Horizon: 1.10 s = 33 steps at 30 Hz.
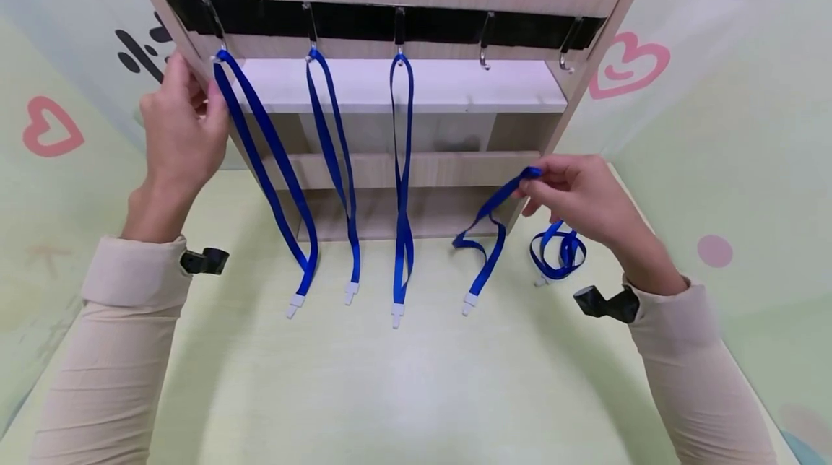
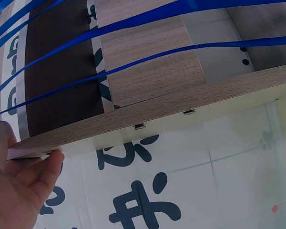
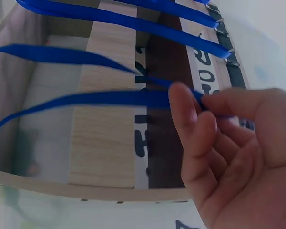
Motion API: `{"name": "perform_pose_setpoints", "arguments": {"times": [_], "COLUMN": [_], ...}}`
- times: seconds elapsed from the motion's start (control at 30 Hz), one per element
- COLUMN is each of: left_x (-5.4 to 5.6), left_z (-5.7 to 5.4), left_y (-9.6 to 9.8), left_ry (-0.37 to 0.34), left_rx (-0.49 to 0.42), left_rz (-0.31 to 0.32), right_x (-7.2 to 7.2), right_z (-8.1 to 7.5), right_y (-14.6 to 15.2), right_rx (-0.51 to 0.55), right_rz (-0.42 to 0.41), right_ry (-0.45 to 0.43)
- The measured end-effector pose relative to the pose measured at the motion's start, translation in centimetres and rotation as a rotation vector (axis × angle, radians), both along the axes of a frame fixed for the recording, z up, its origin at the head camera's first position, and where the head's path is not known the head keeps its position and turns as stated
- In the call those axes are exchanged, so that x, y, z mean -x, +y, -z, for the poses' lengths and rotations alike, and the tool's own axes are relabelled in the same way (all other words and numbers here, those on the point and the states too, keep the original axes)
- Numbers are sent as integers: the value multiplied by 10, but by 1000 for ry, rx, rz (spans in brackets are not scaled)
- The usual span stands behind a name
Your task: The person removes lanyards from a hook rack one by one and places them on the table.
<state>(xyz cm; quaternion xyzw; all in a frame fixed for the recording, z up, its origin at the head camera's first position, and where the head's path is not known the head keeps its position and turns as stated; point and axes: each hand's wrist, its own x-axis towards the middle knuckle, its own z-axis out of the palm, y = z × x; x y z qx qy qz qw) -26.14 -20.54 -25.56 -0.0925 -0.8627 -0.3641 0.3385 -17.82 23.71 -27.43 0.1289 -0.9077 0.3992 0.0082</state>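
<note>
I'm pinching a blue lanyard (image 1: 499,196) with my right hand (image 1: 581,194)! My left hand (image 1: 184,125) is gripping the wooden shelf (image 1: 455,170) by its side.

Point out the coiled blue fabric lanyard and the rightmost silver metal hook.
Coiled blue fabric lanyard (image 1: 568,250): head view, on its inner loop.
Rightmost silver metal hook (image 1: 563,61): head view, curved lower end.

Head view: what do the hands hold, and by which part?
Right hand: blue lanyard, by the loop end opposite its clip. Left hand: the shelf's side edge.

Three blue lanyards (image 1: 404,227) hang looped; a fourth (image 1: 499,198) droops; a fifth (image 1: 568,248) seems coiled.
</note>
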Motion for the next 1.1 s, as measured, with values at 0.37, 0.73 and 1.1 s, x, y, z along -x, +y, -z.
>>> {"name": "perform_pose_setpoints", "arguments": {"times": [0.37,0.73,1.1], "left_x": [-1,0,-1], "left_z": [-3,-2,-2], "left_y": [-1,-1,1], "left_ry": [-9,-17,-32], "left_rx": [0,-1,-7], "left_rz": [-17,-20,-17], "right_x": [18,46,52], "right_z": [33,94,144], "right_y": [34,22,11], "right_rx": [119,77,-145], "right_rz": [-524,-349,-149], "right_ry": [-431,-670,-625]}}
